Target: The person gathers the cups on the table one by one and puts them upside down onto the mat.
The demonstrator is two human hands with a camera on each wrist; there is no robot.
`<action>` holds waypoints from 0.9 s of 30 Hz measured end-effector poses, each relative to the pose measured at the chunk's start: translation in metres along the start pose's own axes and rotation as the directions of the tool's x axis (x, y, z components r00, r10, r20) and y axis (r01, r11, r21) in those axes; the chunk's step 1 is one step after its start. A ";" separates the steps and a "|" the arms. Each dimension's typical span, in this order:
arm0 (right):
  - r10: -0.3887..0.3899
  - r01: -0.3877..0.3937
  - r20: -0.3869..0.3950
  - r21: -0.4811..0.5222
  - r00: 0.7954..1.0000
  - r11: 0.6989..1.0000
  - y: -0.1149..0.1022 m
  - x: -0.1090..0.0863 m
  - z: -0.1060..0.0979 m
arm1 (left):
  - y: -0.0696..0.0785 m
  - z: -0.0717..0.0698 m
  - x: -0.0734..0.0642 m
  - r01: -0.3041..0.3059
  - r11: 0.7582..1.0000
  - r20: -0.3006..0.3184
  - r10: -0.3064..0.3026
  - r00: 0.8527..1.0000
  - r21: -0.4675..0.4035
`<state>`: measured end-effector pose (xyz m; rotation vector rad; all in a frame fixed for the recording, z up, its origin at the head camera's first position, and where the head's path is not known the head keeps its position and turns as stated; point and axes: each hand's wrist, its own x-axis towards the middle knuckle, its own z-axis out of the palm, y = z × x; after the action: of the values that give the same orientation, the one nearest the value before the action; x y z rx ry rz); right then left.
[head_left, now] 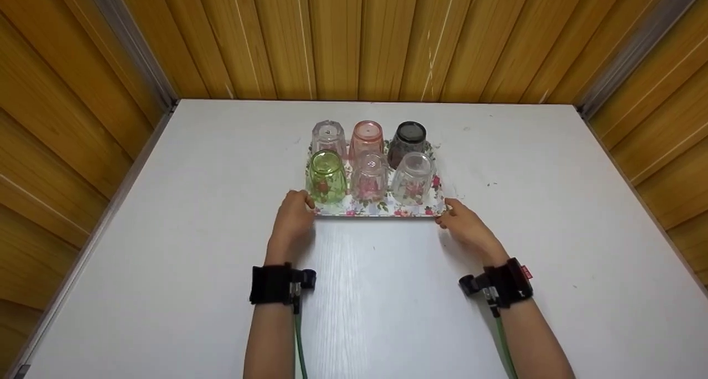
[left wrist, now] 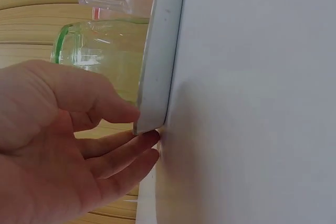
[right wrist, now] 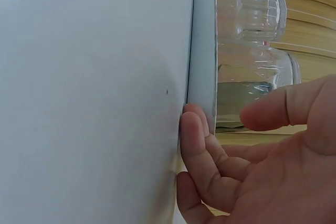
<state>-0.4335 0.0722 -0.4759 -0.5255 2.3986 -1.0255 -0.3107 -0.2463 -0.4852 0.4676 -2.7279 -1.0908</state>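
A floral-patterned tray (head_left: 362, 208) lies on the table with several upside-down drinking glasses in two rows. The front row has a green glass (head_left: 327, 180) and two clear ones (head_left: 369, 180); behind stand a clear faceted glass (head_left: 328, 138), a pink glass (head_left: 367, 141) and a dark grey glass (head_left: 409, 141). My left hand (head_left: 295, 213) grips the tray's near left corner, thumb against the rim and fingertips at its lower edge in the left wrist view. At the near right corner my right hand (head_left: 464, 221) holds the tray, fingertips curled to its lower edge.
The white table (head_left: 193, 213) spreads around the tray on all sides. Wood-patterned panels (head_left: 337, 41) stand behind it and at both sides. Black straps (head_left: 271, 285) with small cameras and green cables are on both wrists.
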 end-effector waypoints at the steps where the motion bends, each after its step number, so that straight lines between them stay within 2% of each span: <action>1: -0.007 0.007 -0.003 0.012 1.000 1.000 0.001 0.000 0.000 | 0.000 0.001 0.000 0.003 1.000 -0.009 -0.003 1.000 -0.010; 7: -0.067 0.070 -0.027 0.118 0.997 0.990 0.008 -0.002 0.003 | -0.003 0.006 -0.005 0.008 1.000 -0.079 -0.010 0.997 -0.028; 12: -0.084 0.087 -0.030 0.167 0.996 0.982 0.012 -0.004 0.006 | -0.003 0.011 -0.010 0.001 1.000 -0.137 -0.004 0.991 -0.023; 16: -0.037 0.045 -0.042 0.228 0.998 0.973 0.012 -0.005 0.008 | -0.003 0.013 -0.013 0.022 1.000 -0.188 -0.025 0.982 -0.019; 20: 0.043 -0.019 -0.061 0.347 0.997 0.938 0.011 -0.006 0.009 | -0.002 0.015 -0.017 0.052 0.999 -0.234 -0.052 0.971 -0.006; 23: 0.061 -0.028 -0.071 0.392 0.996 0.920 0.010 -0.007 0.010 | 0.000 0.017 -0.019 0.062 0.998 -0.240 -0.059 0.969 0.006; 27: 0.058 -0.021 -0.090 0.370 0.994 0.929 0.009 -0.009 0.009 | 0.001 0.017 -0.020 0.058 0.998 -0.221 -0.057 0.974 0.000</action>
<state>-0.4222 0.0777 -0.4859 -0.2950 2.2082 -1.4721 -0.2966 -0.2280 -0.4972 0.6326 -2.5385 -0.9785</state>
